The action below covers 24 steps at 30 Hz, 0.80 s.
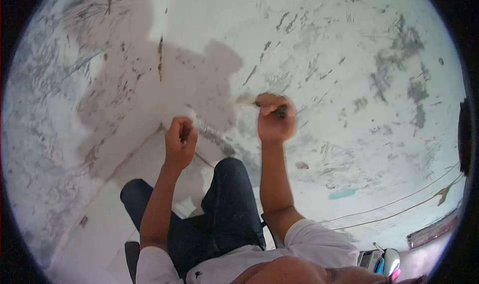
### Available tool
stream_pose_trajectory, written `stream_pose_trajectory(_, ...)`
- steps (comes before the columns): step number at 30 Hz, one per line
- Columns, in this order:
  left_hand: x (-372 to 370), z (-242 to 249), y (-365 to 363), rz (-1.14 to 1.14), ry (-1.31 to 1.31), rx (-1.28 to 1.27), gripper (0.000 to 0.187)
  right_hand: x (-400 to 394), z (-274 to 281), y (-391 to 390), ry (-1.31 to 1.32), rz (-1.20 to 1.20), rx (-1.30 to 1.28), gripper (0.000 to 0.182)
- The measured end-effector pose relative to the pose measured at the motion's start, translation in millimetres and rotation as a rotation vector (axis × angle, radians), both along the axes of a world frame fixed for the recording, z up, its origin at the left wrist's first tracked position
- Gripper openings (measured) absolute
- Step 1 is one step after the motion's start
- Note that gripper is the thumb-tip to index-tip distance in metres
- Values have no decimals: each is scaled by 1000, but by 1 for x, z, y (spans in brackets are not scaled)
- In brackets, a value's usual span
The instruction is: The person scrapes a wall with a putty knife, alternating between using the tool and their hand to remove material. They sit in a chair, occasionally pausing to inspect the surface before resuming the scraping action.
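My right hand [276, 122] is closed around a brush [245, 101], held sideways in front of the patchy white wall [319, 79]. The brush's pale, blurred head points left, and its dark handle end shows at the heel of my fist. Lower and to the left, my left hand [179, 142] is raised above my knees with its fingers curled in, near the corner where the walls meet. A whitish blur lies at its fingertips; I cannot tell what, if anything, they hold.
I sit with my knees [232, 176] bent towards the corner. Grey scuffs and flaked patches mark the walls. Thin cables [394, 211] run along the right wall, near a turquoise patch [343, 194]. Assorted items [381, 264] stand at the lower right, behind my shoulder.
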State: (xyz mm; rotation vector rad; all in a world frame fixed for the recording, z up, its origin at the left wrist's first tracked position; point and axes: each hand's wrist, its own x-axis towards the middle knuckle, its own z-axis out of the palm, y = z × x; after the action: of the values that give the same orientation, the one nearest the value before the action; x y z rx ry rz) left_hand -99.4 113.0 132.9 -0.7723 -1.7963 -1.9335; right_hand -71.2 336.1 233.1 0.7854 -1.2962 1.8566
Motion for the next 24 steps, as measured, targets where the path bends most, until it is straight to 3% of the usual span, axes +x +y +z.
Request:
stream_pose_trajectory(2,-19,-50,5,48,10,-217,4,-7,62,4,218,-17,238,36)
stream_pose_trajectory(4,-25,-113,9,89,-11,-446,10,-18,98,0,243,-78,380,38)
stream_pose_trajectory(6,-35,-162,7,-100,52,-778,20,-32,123,-10,384,-144,625,39)
stream_pose_trajectory(7,-37,-165,11,-104,49,-762,20,-33,133,-20,443,-147,652,39)
stream_pose_trajectory(9,-49,-168,15,-319,-297,-907,31,-20,144,-43,513,-236,738,39)
stream_pose_trajectory(10,-58,-180,15,-314,-291,-900,31,-36,138,-37,521,-235,744,39)
stream_pose_trajectory(12,-68,-214,20,-275,-274,-978,40,-74,122,-13,367,-955,705,41)
stream_pose_trajectory(13,-73,-205,19,-358,-444,-1087,49,-103,139,-8,470,-345,766,24)
stream_pose_trajectory(14,-73,-204,17,-365,-439,-1089,49,-89,138,-21,468,-353,768,24)
stream_pose_trajectory(16,-73,-205,16,-344,-457,-1140,53,-52,138,-58,188,-1042,765,39)
stream_pose_trajectory(17,-74,-204,16,-343,-461,-1135,53,-50,145,-41,541,-449,813,44)
stream_pose_trajectory(18,-76,-202,16,-372,-485,-1126,55,-70,142,-36,541,-446,817,44)
stream_pose_trajectory(20,-71,-197,17,-413,-502,-1123,57,-112,139,-33,551,-481,531,45)
stream_pose_trajectory(21,-67,-195,16,-445,-512,-1131,58,-95,139,-37,420,-624,625,44)
stream_pose_trajectory(22,-73,-191,14,-458,-523,-1132,59,-82,143,-41,437,-608,621,44)
stream_pose_trajectory(24,-72,-186,7,-438,-549,-1138,59,-60,150,-42,586,-261,702,48)
